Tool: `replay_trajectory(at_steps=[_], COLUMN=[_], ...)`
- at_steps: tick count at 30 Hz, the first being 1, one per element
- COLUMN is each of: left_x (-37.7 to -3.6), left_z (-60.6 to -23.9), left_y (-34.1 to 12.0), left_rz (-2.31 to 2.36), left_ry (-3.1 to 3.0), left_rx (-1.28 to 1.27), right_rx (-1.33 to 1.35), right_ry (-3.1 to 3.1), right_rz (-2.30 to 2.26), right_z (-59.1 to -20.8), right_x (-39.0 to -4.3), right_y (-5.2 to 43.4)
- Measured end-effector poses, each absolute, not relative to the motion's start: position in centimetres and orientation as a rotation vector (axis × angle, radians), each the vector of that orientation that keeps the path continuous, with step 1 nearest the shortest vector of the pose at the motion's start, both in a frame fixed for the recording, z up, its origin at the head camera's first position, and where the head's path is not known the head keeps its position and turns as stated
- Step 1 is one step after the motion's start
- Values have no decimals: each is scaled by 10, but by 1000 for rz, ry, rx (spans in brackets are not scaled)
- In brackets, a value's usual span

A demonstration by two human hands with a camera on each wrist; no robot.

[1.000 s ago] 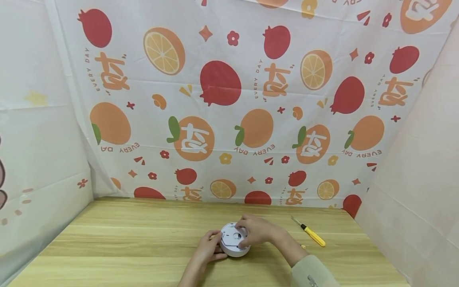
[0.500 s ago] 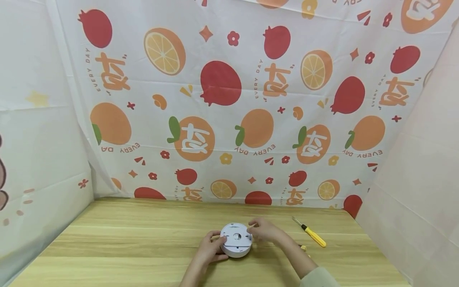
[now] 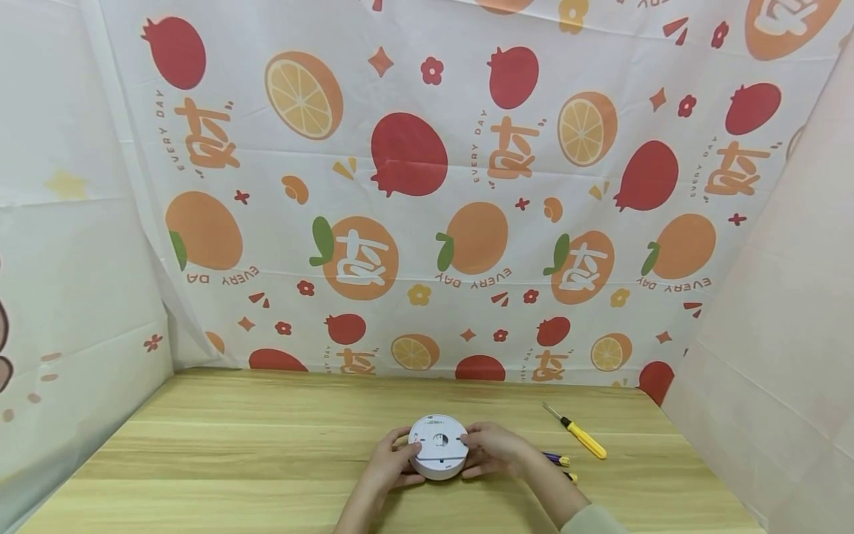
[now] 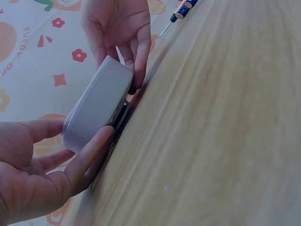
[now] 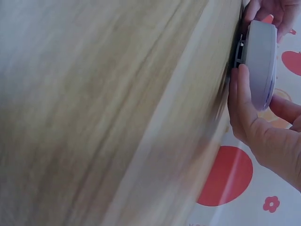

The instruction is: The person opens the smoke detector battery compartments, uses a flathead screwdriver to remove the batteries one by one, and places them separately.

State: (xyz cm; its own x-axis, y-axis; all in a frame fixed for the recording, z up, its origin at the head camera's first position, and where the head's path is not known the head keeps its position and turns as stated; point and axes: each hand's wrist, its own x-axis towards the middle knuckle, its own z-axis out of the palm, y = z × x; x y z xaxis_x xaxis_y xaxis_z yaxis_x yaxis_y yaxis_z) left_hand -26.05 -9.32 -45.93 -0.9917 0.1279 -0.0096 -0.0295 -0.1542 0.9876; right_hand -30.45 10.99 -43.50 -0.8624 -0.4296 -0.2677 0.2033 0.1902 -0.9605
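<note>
Holding the puck (image 3: 437, 446) from both sides is the step in hand, as I read it. To do it well: keep pressure even left and right, stay on the side wall, keep thumbs off the top face so the centre hole and slot line stay visible, and don't lift one edge more than the other.

Left hand (image 3: 389, 463): fingers (image 4: 89, 149) curled round the puck's left rim, thumb along the lower edge near the tabletop (image 3: 233, 445). Clamped on the wall, not splayed. Left wrist view shows the thumb lying right at the seam between puck and wood.

Right hand (image 3: 495, 450): fingers (image 4: 141, 52) wrapped over the right rim, tips down on the side wall. Right wrist view shows the thumb (image 5: 240, 101) against the puck's underside edge, where a dark ribbed part shows between puck and tabletop. Cannot tell if that part is a separate base or the puck's own bottom.

Puck sits between the two hands, gripped by both. From the wrist views its bottom is at or just off the wood; I can't tell which.

Off to the right of the right-hand fingers, well apart: screwdriver (image 3: 579, 433) with yellow handle, lying flat. Closer, just behind the right wrist: two small batteries (image 3: 557, 460), partly hidden. Neither is touched.

Risk, my judgement: smooth plastic wall, so squeezing harder just makes it slip. Keep the grip low and firm.
</note>
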Motion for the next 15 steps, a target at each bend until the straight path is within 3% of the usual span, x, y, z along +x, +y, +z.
replay_trajectory(at_steps=[15], left_x=[-262], left_z=[-460], left_y=[-94], left_rz=[2312], left_ry=[1952], left_rx=[120], right_rx=[-146], right_ry=[1963], right_rz=[-1792], right_z=[-440], right_x=[-305], right_y=[107])
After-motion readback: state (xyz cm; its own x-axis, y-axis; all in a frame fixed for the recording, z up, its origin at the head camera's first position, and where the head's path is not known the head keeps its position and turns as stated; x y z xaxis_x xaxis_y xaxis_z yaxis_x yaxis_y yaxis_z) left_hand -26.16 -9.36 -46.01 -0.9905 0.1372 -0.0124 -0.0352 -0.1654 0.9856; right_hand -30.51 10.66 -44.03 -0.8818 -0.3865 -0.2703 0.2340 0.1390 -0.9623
